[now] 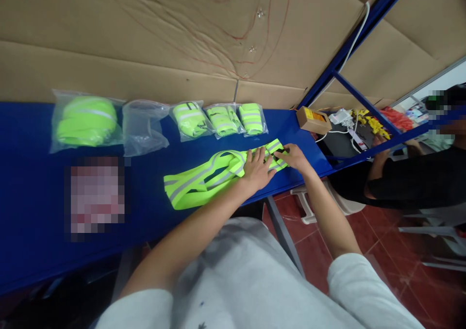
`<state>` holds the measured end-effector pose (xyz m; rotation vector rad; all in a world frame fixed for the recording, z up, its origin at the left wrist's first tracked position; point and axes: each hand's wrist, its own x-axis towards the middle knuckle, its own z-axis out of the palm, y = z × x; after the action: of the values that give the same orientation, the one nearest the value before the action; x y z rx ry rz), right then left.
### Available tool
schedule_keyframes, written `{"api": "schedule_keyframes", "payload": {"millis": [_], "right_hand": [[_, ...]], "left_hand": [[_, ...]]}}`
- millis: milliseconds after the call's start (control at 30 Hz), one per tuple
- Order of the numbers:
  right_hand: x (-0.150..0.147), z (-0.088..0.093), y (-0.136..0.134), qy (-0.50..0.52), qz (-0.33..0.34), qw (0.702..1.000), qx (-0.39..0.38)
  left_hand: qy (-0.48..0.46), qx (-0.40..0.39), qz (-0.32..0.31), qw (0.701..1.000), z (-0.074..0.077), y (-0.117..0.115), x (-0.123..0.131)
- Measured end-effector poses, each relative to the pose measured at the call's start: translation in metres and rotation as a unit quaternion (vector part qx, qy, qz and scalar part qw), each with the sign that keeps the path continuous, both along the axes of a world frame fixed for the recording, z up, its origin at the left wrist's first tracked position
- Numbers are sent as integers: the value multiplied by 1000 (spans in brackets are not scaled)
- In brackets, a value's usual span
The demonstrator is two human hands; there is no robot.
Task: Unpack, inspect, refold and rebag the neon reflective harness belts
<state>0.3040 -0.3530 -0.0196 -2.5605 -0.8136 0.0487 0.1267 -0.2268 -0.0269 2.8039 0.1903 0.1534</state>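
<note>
Clearly, the work was only part done. A loose yellow-green reflective harness (236, 165) lay stretched across the middle of the frame on the blue tabletop (32, 173), its wide looped end sprawling towards the left and its narrower end under my hands, right of centre. My left hand (257, 171) rested palm down on the bands, its fingers spread. My right hand (294, 157) was at the far right end of the harness, thumb and fingertips against the edge; I couldn't tell whether they pinched the fabric or merely touched it.

Along the back of the tabletop, in the upper middle of the frame, stood what looked finished: a first small bagged bundle (190, 120), a second small bagged bundle (223, 121) and a third small bagged bundle (251, 119), each compactly folded. A larger bagged bundle (87, 120) sat at the upper left. Between it and the small ones lay a clear bag (143, 127) with nothing visible inside.

The harness under my fingers was neither folded small nor bagged, so by my judgement most of its folding was left, and all of its packing.
</note>
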Motion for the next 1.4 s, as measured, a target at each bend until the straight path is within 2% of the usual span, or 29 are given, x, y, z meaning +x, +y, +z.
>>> {"api": "schedule_keyframes", "payload": {"millis": [67, 167, 333, 467, 600, 700, 800, 867, 1000, 1200, 1300, 1400], "right_hand": [[1, 0, 3, 24, 0, 1000, -4], [-1, 5, 5, 36, 4, 999, -12], [-21, 17, 13, -41, 8, 999, -12], [-57, 13, 26, -119, 38, 992, -18], [-85, 4, 32, -128, 110, 985, -36], [-84, 5, 28, -95, 161, 982, -37], [-70, 9, 23, -46, 183, 982, -21], [-59, 8, 22, -18, 162, 987, -5], [-46, 1, 22, 41, 75, 996, 29], [-45, 1, 17, 166, 24, 982, 88], [-40, 6, 11, 179, 12, 978, 101], [-32, 11, 6, 149, -3, 984, 99]], "left_hand": [[-4, 4, 11, 1000, -1, 0, 1], [0, 10, 60, 998, -3, 1, 5], [11, 24, 115, 993, -8, -1, 12], [12, 30, 129, 991, -7, -3, 12], [14, 29, 142, 989, -6, -1, 10], [25, 27, 133, 990, -4, 6, 7], [39, 27, 102, 994, 0, 14, 3], [45, 31, 87, 995, 1, 17, 1], [51, 37, 69, 996, 3, 17, -1], [40, 37, 31, 998, 5, 14, -1], [33, 33, 54, 997, 6, 11, -2], [27, 30, 85, 996, 4, 8, -3]]}}
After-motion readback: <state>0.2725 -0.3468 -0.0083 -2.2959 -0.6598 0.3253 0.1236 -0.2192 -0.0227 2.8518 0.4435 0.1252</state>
